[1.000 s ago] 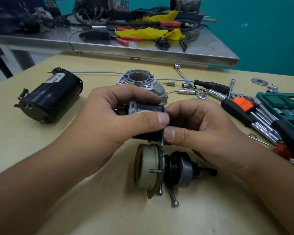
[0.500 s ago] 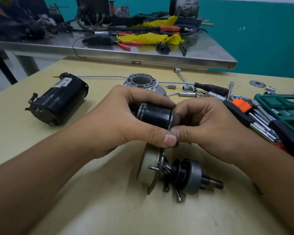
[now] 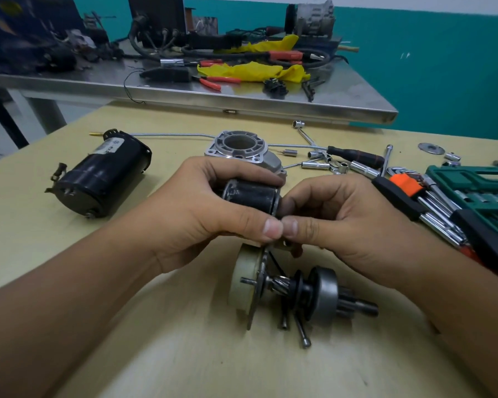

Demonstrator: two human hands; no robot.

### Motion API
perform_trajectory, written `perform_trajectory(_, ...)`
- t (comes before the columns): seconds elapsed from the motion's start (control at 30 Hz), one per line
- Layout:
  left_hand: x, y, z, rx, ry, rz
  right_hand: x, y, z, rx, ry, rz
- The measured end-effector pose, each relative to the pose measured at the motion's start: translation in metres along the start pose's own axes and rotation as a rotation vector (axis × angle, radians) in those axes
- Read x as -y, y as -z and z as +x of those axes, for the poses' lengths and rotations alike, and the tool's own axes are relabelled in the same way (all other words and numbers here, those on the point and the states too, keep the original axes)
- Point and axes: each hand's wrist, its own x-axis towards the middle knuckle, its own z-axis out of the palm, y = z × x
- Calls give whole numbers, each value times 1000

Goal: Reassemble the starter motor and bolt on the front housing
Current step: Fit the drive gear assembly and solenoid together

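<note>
Centre frame: left hand (image 3: 202, 219) grips black solenoid (image 3: 250, 195), right hand (image 3: 337, 222) pinches its plate end. Solenoid-seating step, drive assembly (image 3: 308, 291) below. Front housing (image 3: 242, 150) waits behind on tabletop (image 3: 184, 354); alignment needed next.

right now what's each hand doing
Left hand: grips the black cylindrical solenoid.
Right hand: pinches at the solenoid's end; what it holds is hidden.
</note>
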Motion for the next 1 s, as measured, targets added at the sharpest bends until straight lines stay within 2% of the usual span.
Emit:
perform_trajectory(0.27,8,7,3,-62,-11,-121,10,-13,-3,-217,74,-241)
perform_trajectory(0.4,12,11,4,-72,-14,-148,15,-14,-2,-145,125,-342)
perform_trajectory(0.53,15,13,4,-68,-43,-120,15,-17,0,-175,168,-409)
perform_trajectory(0.63,14,14,5,-40,-70,-108,14,-17,1,-122,176,-504)
perform_trajectory(0.8,8,18,8,50,5,-77,13,-14,0,-101,258,-601)
perform_trajectory(1.0,4,28,10,155,66,128,14,-15,2,-100,288,-619)
